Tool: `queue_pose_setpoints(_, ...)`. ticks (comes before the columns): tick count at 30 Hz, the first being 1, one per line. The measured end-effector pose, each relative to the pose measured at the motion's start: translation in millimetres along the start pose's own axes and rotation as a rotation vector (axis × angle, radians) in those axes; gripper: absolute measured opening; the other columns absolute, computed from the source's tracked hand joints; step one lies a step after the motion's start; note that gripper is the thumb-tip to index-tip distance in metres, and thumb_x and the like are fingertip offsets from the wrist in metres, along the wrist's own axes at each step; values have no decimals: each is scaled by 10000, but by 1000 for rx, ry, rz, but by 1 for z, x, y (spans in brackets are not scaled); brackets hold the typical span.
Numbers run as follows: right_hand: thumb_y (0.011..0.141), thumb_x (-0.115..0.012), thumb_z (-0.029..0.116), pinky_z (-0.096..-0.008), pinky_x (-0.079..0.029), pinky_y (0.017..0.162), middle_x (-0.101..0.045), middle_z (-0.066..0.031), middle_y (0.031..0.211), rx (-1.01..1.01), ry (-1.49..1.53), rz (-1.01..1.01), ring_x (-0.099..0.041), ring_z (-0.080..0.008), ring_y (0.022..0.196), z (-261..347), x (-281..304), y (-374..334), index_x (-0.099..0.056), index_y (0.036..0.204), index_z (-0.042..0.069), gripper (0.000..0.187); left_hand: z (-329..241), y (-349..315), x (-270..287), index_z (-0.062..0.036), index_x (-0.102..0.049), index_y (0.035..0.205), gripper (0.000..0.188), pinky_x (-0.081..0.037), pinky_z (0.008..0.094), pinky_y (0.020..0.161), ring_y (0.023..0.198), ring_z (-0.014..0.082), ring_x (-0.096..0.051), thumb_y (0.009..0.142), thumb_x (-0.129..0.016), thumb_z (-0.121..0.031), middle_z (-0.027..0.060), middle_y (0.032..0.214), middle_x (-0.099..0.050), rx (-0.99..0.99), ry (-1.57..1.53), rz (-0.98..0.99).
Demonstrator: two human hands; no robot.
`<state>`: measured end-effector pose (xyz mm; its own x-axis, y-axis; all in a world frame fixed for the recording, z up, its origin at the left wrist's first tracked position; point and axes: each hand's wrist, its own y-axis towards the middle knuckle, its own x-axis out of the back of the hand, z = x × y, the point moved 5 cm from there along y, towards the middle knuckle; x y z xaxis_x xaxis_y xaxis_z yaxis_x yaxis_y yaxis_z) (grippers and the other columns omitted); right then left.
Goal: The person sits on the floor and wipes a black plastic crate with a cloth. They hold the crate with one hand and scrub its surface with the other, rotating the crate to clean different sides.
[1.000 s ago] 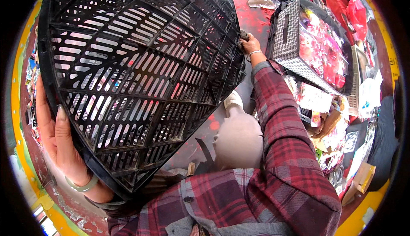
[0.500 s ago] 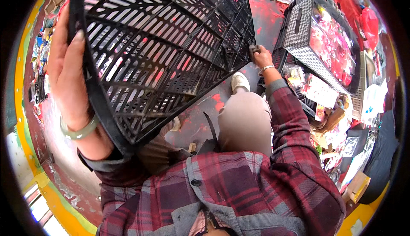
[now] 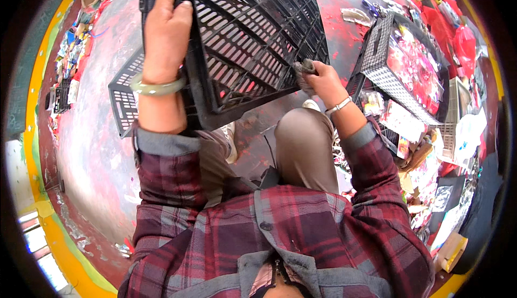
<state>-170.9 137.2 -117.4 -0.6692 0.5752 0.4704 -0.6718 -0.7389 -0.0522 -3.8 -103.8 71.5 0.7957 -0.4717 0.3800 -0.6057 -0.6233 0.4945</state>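
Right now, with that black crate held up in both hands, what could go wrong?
The black crate is tilted and held only at two edges: the left hand on one rim, the right hand pinching a grey rag against the other. The rag could let that grip slip, dropping the crate onto the legs below. Swinging it right might also knock the filled grey crate close beside it.

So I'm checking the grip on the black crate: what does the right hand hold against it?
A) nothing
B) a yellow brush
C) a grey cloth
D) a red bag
C: the right hand presses a crumpled grey cloth to the lower corner of the black crate, while the left hand grips its rim.
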Motion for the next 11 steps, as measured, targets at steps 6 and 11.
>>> queue_pose_setpoints(6,749,-597,89,-407,-460,662,-588,-226,751,246,22,-96,-581,-393,734,97,-12,-29,-556,847,-4,141,0,16,0,21,-472,1275,462,-412,277,913,1038,187,-569,824,-507,-76,144,1148,-605,-98,201,-74)
queue_pose_setpoints(11,791,-612,85,-382,-450,710,-582,-217,855,390,256,-228,-594,-322,800,170,10,-61,-550,961,14,194,-34,28,-38,-28,-496,1242,471,-405,372,937,1089,355,-554,805,-486,-202,270,1138,-566,-146,296,-88)
